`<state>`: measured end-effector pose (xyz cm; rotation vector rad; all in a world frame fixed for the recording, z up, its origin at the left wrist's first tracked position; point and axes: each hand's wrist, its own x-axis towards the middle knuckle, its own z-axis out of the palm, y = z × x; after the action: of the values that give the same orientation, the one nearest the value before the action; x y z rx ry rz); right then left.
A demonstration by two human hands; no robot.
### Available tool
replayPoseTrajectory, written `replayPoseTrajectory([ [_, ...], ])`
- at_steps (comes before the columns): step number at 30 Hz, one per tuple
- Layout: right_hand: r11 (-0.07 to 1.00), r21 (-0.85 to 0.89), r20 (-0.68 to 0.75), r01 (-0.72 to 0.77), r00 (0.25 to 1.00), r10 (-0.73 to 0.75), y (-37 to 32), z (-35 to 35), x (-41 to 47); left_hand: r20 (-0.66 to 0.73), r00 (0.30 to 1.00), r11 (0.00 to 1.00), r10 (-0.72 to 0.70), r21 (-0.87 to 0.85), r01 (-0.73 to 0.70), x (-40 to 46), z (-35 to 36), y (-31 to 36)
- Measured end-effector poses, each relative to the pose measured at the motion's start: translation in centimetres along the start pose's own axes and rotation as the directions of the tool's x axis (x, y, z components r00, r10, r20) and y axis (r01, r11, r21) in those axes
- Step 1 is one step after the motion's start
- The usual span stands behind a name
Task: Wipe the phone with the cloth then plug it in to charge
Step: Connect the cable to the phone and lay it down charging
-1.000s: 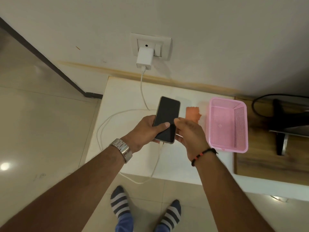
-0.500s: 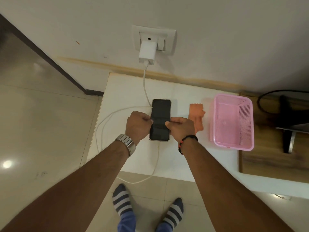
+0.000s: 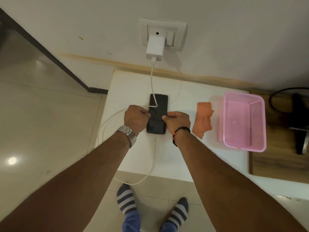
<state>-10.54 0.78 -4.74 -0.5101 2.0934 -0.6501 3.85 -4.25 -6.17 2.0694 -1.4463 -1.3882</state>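
1. Two hands of mine meet at the black-screened slab phone in a pale case, which lies flat, screen up, on the white tabletop.
2. Left hand: fingers curled in against the phone's left edge. They seem to pinch that edge, though the fingertips are hidden under my knuckles.
3. Right hand: fingers folded in, thumb tip resting on the screen near the phone's right edge, so this hand pinches that side.
4. A thin white charging cable drops from the white block charger in the wall socket beyond the phone, crosses the top of the screen and bends towards my left hand; another stretch leaves the phone's near end and loops off the table edge.
5. Right of the phone, well apart from it, lies the crumpled orange cloth, untouched.
6. Farther right of the phone, just beside the cloth, stands a pink perforated plastic basket.
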Motion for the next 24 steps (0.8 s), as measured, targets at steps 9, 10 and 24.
replayPoseTrajectory([
  [9,0.999,-0.03,-0.05,0.025,0.998,-0.027,-1.3,1.4,0.6,-0.054,0.998,1.0,0.017,-0.021,-0.018,1.6,-0.7,-0.2],
  [10,0.999,-0.034,-0.059,0.024,0.998,-0.026,-1.3,1.5,0.6,-0.054,0.998,1.0,0.015,-0.024,-0.016,1.7,-0.7,-0.2],
  [24,0.999,-0.042,-0.088,0.013,0.996,-0.016,-1.8,2.7,1.1,-0.08,0.997,0.999,0.003,-0.043,-0.006,3.1,-1.4,-0.8],
])
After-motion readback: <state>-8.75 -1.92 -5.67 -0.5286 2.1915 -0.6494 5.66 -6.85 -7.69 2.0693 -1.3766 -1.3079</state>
